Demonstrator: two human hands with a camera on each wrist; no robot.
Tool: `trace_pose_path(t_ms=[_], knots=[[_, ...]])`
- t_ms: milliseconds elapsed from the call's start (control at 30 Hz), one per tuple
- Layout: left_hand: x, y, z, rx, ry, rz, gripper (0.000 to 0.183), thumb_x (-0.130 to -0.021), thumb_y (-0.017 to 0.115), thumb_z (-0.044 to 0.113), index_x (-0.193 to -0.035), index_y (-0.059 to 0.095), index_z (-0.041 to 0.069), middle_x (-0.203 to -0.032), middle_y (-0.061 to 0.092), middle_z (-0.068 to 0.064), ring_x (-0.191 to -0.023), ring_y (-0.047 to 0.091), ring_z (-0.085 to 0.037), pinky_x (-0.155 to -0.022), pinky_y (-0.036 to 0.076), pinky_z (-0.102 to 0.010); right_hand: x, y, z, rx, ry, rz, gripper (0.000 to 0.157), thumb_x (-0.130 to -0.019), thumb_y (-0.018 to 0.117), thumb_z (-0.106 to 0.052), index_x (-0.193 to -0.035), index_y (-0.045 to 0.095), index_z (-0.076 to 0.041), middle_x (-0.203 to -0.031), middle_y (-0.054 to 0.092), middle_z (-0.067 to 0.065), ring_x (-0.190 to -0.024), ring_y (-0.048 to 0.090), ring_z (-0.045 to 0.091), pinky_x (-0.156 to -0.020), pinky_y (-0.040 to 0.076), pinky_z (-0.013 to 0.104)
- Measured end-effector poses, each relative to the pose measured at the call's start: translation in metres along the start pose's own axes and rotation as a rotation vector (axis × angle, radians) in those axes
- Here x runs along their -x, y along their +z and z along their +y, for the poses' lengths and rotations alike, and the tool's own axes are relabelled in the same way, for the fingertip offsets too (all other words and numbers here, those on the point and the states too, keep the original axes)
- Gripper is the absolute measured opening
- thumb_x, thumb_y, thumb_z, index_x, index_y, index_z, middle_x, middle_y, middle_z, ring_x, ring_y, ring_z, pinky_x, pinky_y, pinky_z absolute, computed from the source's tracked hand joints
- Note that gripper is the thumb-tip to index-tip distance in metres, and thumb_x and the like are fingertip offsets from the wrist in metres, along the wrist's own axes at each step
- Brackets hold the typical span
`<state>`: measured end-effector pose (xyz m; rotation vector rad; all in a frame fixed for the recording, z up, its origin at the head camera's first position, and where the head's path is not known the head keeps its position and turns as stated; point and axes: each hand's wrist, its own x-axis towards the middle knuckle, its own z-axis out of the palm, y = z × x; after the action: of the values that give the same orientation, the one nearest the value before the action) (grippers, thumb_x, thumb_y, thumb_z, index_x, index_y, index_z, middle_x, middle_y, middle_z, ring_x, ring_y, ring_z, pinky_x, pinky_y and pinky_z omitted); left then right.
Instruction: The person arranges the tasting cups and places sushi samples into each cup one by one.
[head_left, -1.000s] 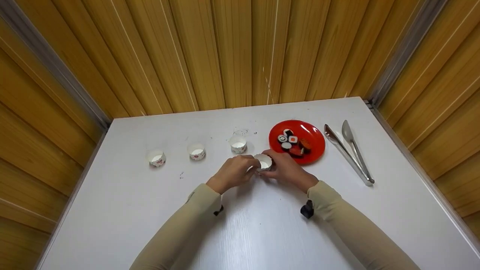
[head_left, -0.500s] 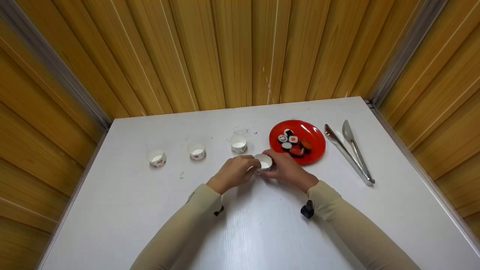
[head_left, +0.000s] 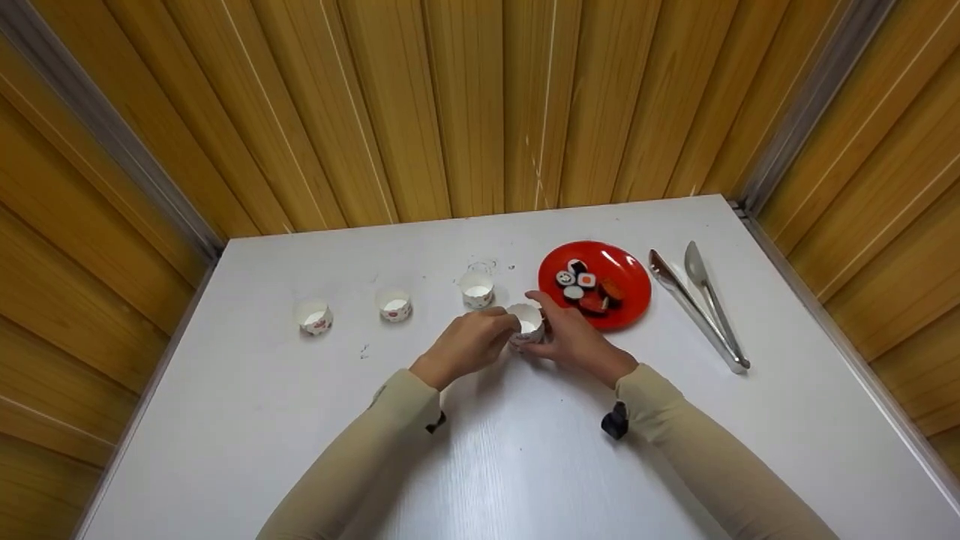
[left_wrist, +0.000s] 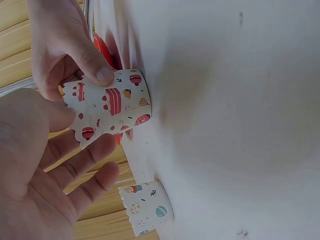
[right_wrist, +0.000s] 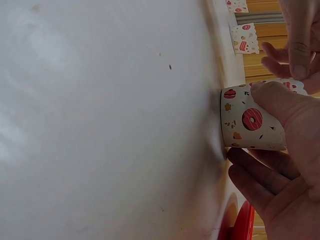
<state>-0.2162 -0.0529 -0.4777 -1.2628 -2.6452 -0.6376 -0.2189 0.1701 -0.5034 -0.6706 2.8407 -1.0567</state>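
Note:
Between the two hands is a white paper baking cup [head_left: 526, 322] with a scalloped rim, printed with red cakes and doughnuts. It stands upright at the table surface, its inside bare white. My right hand [head_left: 574, 337] holds it from the right; in the right wrist view the thumb [right_wrist: 272, 97] lies along its side, with fingers round the opposite side. My left hand [head_left: 471, 341] pinches the rim from the left, its thumb [left_wrist: 61, 116] at the scalloped edge and the other fingers spread loosely below. The left index fingertip is hidden.
Three more baking cups stand to the left: a near one [head_left: 477, 291], a middle one [head_left: 394, 307] and a far-left one [head_left: 315, 319]. Right of the hands, a red plate [head_left: 634, 281] bears several sushi pieces [head_left: 586, 280]. Metal tongs [head_left: 697, 307] lie beyond it. Wood-patterned walls enclose the white table [head_left: 262, 435].
My right index finger has lifted slightly off the rim, and more of the cup's printed side shows. Both hands otherwise stay in place around the cup; nothing else has moved.

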Motion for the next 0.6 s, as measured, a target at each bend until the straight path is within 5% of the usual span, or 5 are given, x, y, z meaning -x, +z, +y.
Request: trace_pose_path(t_ms=[300, 600], knots=[[0.002, -0.016, 0.003, 0.048, 0.011, 0.108, 0.01, -0.102, 0.061, 0.005, -0.102, 0.07, 0.007, -0.091, 0.067, -0.003, -0.075, 0.057, -0.013, -0.067, 0.053, -0.028, -0.002, -0.001, -0.001, -0.045, -0.006, -0.023, 0.075, -0.084, 0.088, -0.024, -0.146, 0.047, -0.014, -0.13, 0.067, 0.005, -0.117, 0.064, 0.021, -0.104, 0.049, 0.044], [0.014, -0.03, -0.001, 0.044, 0.032, 0.243, 0.007, -0.097, 0.066, 0.004, -0.1, 0.072, 0.007, -0.097, 0.07, -0.004, -0.086, 0.069, -0.018, -0.076, 0.057, -0.031, -0.001, 0.003, -0.003, 0.001, -0.057, -0.028, 0.06, -0.085, 0.087, -0.026, -0.134, 0.057, -0.01, -0.121, 0.069, 0.006, -0.104, 0.065, 0.021, -0.091, 0.054, 0.04]])
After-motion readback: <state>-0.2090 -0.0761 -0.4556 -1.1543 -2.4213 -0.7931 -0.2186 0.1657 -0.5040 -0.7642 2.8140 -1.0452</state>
